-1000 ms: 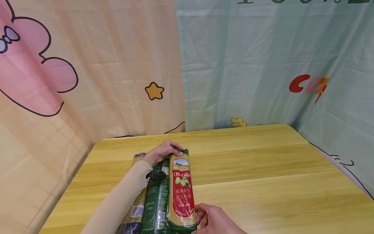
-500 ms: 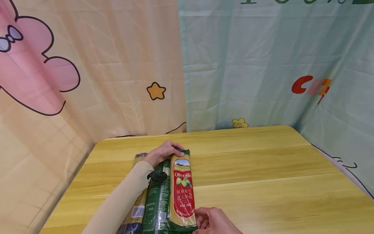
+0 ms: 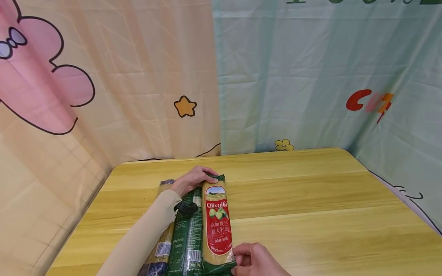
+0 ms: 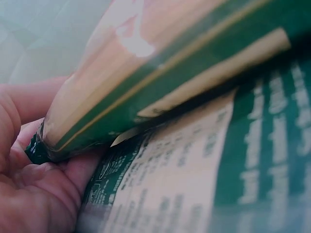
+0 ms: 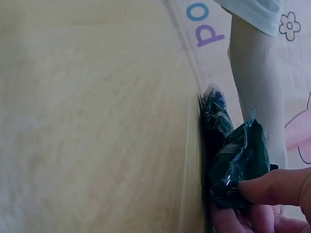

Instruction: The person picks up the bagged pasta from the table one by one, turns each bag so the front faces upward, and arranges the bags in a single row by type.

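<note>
A spaghetti packet [image 3: 217,220] with a red label and green ends lies lengthwise, rightmost in a row. My left hand [image 3: 193,181] holds its far end; in the left wrist view, thumb and fingers close round the crimped tip. At the near end, my right hand [image 3: 257,261] pinches the green wrapper [image 5: 240,165] between thumb and fingers. Beside it on the left lies a green spaghetti packet [image 3: 184,239], back label up, partly under my left wrist. A third pasta packet [image 3: 160,251] with purple-blue ends is largely hidden by my left forearm.
The packets lie on a yellow wood-grain table [image 3: 310,199], left of its middle and reaching its near side. Printed curtains [image 3: 276,76] hang behind the table and along both sides. A black band [image 3: 186,207] sits on my left wrist.
The red-label packet has shifted slightly right and its label faces up a little more. Both hands stay on its ends. The head view has shifted slightly.
</note>
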{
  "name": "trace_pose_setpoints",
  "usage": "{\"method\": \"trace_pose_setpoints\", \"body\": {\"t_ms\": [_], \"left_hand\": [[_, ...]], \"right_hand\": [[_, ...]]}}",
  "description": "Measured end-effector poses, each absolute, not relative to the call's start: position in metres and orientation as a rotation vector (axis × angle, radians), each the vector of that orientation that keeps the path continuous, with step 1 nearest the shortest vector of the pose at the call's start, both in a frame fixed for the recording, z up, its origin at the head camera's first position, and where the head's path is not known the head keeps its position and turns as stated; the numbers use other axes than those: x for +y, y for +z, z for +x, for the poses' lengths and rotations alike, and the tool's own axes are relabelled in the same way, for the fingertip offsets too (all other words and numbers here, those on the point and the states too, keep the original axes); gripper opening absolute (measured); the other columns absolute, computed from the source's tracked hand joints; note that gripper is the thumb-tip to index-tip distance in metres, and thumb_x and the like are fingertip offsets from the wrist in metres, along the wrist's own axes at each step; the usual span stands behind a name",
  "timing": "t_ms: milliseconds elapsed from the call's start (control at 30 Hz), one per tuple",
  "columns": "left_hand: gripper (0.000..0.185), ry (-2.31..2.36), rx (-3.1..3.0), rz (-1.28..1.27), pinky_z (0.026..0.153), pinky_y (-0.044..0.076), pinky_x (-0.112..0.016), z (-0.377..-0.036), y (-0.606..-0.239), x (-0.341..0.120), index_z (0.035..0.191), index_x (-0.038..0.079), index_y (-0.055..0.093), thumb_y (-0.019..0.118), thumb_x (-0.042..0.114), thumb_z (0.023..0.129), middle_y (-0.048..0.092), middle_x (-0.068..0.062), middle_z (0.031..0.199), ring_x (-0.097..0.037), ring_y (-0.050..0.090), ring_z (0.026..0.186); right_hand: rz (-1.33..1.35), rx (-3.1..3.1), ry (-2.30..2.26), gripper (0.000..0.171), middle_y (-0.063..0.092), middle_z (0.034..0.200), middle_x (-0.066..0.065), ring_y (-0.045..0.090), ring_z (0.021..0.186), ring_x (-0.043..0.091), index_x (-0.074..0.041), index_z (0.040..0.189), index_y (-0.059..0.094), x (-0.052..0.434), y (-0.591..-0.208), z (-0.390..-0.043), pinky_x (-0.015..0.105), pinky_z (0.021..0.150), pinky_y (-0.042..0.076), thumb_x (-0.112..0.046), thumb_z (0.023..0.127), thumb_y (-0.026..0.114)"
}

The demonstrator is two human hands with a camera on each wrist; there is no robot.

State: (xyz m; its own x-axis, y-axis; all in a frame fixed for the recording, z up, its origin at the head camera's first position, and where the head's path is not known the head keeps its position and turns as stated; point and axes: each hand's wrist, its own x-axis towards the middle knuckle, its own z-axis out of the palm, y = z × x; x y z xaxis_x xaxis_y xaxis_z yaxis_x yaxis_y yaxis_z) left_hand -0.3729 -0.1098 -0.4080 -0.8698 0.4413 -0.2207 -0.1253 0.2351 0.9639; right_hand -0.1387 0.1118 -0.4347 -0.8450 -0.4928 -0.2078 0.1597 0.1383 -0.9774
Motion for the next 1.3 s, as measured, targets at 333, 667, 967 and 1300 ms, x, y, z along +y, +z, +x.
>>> {"method": "trace_pose_setpoints", "body": {"t_ms": [333, 667, 967, 1300], "left_hand": [[0.027, 1.674, 2.066, 0.278, 0.077, 0.054, -0.039, -0.3729, -0.4083, -0.11, 0.111, -0.004, 0.069, 0.073, 0.003, 0.085, 0.067, -0.014, 0.1, -0.026, 0.064, 0.086], [0.023, 1.717, 2.044, 0.263, 0.076, 0.055, -0.038, -0.3718, -0.4108, -0.1101, 0.108, -0.004, 0.07, 0.072, 0.003, 0.086, 0.067, -0.014, 0.1, -0.025, 0.064, 0.084], [0.023, 1.729, 2.052, 0.259, 0.074, 0.055, -0.038, -0.3738, -0.4128, -0.1091, 0.108, -0.004, 0.07, 0.071, 0.003, 0.087, 0.067, -0.014, 0.099, -0.024, 0.064, 0.084], [0.02, 1.736, 2.016, 0.261, 0.075, 0.054, -0.036, -0.378, -0.4127, -0.1118, 0.106, -0.002, 0.07, 0.071, 0.001, 0.087, 0.066, -0.013, 0.1, -0.024, 0.064, 0.086]], "right_hand": [[-0.248, 1.82, -1.818, 0.028, 0.056, 0.079, 0.003, 0.055, 0.068, 0.013, 0.005, 0.117, 0.065, 0.1114, -0.4354, -0.1396, 0.017, 0.06, 0.045, 0.001, 0.089, 0.067], [-0.176, 1.788, -1.825, 0.055, 0.058, 0.106, 0.01, 0.065, 0.085, 0.023, 0.005, 0.136, 0.047, 0.1111, -0.4351, -0.1424, 0.032, 0.077, 0.056, -0.005, 0.089, 0.073], [-0.233, 1.699, -1.914, 0.068, 0.065, 0.114, 0.014, 0.068, 0.087, 0.028, 0.005, 0.143, 0.04, 0.1132, -0.4351, -0.1445, 0.037, 0.081, 0.056, -0.001, 0.084, 0.073], [-0.409, 1.618, -1.968, 0.068, 0.068, 0.096, 0.011, 0.06, 0.076, 0.015, 0.006, 0.143, 0.034, 0.1156, -0.4424, -0.1452, 0.024, 0.072, 0.052, 0.004, 0.084, 0.067]]}}
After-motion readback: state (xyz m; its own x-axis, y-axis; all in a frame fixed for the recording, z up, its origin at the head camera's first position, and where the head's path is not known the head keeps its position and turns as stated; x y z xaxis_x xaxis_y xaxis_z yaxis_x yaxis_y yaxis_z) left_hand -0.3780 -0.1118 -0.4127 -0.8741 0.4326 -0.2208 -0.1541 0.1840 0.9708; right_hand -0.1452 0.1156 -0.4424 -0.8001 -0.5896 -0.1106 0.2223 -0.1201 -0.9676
